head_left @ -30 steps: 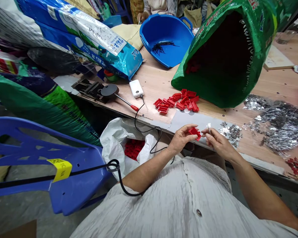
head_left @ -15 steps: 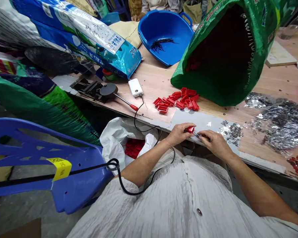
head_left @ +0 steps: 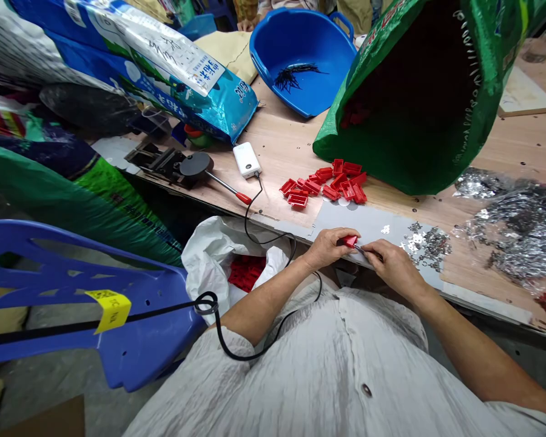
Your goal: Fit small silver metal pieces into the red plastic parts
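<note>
Two hands busy at the near edge of the surface [head_left: 279, 136]: left hand [head_left: 330, 247] has its grip pinched on one small red piece [head_left: 350, 241], right hand [head_left: 395, 264] has its grip curled closed around a slim tool [head_left: 360, 249], tip at the piece; actual contact, can't tell from here. Step in hand reads as working the piece with the tool; next move likely calls for a firm left grip and a steady, lined-up tip. Piece: bright red, mostly finger-covered, inside hidden. Beyond the left grip, loose red trays [head_left: 298, 200]; right of the right grip, flat silvery bits [head_left: 432, 244].
</note>
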The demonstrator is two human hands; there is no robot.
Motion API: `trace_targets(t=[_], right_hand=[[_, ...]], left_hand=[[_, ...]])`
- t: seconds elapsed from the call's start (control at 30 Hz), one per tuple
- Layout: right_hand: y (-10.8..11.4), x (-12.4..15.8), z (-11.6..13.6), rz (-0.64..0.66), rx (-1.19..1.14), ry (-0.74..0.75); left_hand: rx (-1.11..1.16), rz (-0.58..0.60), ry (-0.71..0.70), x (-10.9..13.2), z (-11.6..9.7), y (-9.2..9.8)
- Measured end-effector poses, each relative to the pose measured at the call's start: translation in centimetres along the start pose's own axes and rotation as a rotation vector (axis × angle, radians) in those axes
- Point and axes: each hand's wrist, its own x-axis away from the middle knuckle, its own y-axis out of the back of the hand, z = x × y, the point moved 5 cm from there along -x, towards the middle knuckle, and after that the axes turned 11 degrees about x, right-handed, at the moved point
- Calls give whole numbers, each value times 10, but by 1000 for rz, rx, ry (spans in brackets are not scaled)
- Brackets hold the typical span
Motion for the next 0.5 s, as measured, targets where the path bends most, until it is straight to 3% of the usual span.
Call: trace_targets(t=[0.27,0.4,0.5], right_hand=[[-9,-6,7,14,104,-100],[-7,-4,6,27,96,-41],[2,4,5,-63,-8,8]], left_hand=[[17,1,34,-1,1,-2],[58,-23,68,1,-2,-2],[189,-126,126,8,-4,-1]])
